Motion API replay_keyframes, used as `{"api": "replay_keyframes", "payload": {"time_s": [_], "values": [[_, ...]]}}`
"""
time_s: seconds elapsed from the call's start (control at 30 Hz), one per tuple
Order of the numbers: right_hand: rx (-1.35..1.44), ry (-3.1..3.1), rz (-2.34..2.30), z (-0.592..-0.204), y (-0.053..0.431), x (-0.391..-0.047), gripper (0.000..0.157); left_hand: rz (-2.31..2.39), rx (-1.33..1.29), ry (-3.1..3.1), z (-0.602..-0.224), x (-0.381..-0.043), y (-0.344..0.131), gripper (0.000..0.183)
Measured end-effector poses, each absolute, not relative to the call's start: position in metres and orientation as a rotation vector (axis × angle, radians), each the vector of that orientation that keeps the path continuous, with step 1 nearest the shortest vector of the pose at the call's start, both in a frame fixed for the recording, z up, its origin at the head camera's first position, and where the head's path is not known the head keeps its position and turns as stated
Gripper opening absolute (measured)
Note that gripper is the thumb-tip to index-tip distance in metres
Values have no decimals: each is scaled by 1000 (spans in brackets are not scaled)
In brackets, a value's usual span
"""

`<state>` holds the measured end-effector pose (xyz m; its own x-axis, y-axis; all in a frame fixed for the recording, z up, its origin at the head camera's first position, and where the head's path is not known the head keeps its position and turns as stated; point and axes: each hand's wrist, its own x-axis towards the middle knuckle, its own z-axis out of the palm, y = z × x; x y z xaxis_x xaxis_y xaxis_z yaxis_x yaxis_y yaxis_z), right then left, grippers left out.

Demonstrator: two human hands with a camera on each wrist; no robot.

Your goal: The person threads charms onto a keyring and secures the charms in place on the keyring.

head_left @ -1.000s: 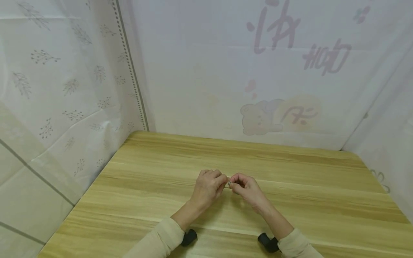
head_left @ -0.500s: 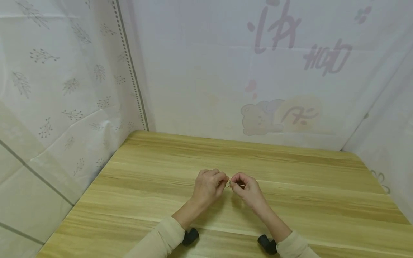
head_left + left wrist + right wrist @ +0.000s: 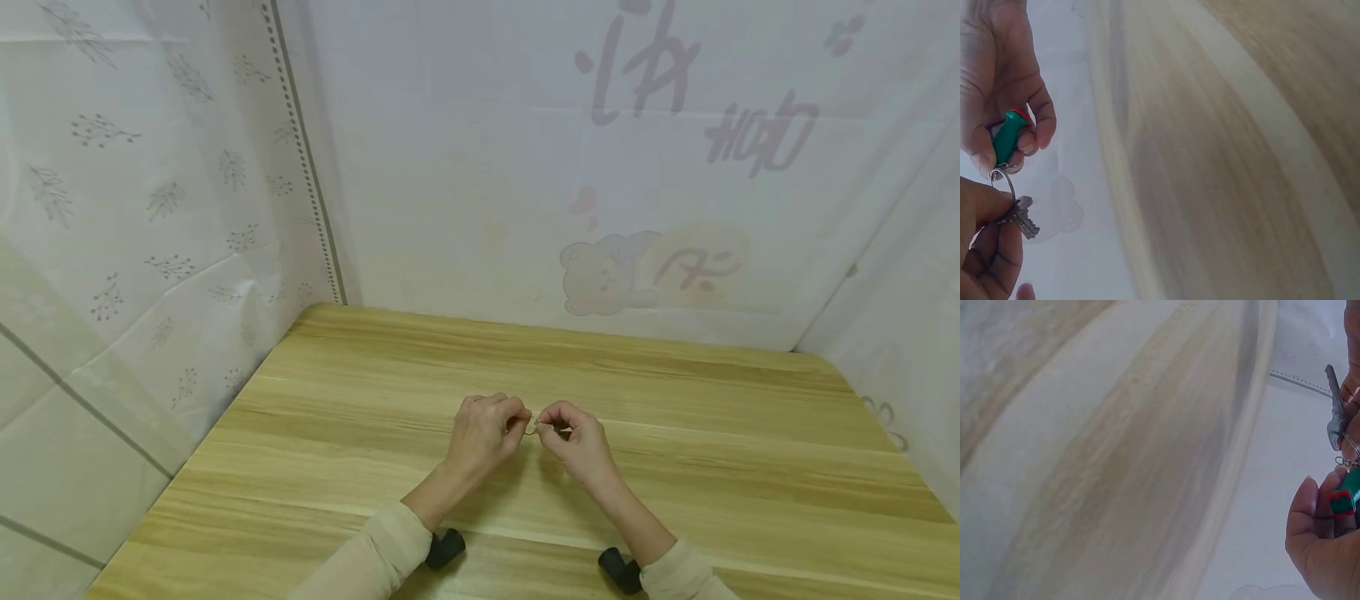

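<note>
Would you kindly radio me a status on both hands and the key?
Left hand pinching key ring by the key; right hand gripping green fob; no obstruction seen.

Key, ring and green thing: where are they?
Key (image 3: 1337,409): right wrist view, where its blade widens.
Ring (image 3: 1010,181): left wrist view, on its curved wire.
Green thing (image 3: 1008,139): left wrist view, middle of its body.

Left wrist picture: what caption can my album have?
Left hand grips a key ring with a toothed metal key; right hand holds its green, red-ended fob.
</note>
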<state>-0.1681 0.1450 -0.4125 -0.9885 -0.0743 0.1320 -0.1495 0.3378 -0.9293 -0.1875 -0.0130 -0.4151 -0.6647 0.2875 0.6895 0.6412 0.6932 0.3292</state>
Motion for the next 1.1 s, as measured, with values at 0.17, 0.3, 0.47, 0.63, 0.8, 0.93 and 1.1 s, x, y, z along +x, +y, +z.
{"api": "replay_keyframes", "payload": {"time_s": [0.17, 0.3, 0.47, 0.63, 0.8, 0.93, 1.1], "values": [[252, -2543, 1779, -413, 148, -171, 5, -750, -745, -2275, -414, -188, -13, 15], [356, -2575, 1851, -413, 153, -174, 5, -717, -799, -2245, -414, -188, -14, 15], [508, -2592, 1992, -411, 159, -176, 9, -671, -890, -2199, -413, -188, -17, 14], [512, -2583, 2002, -409, 158, -176, 9, -650, -900, -2161, -411, -189, -17, 15], [402, -2613, 1723, -410, 152, -173, 5, -691, -825, -2211, -411, -189, -16, 16], [327, -2601, 1560, -412, 148, -170, 13, -731, -775, -2258, -410, -189, -14, 16], [287, -2551, 1613, -412, 146, -168, 11, -858, -738, -2321, -407, -190, -14, 14]]}}
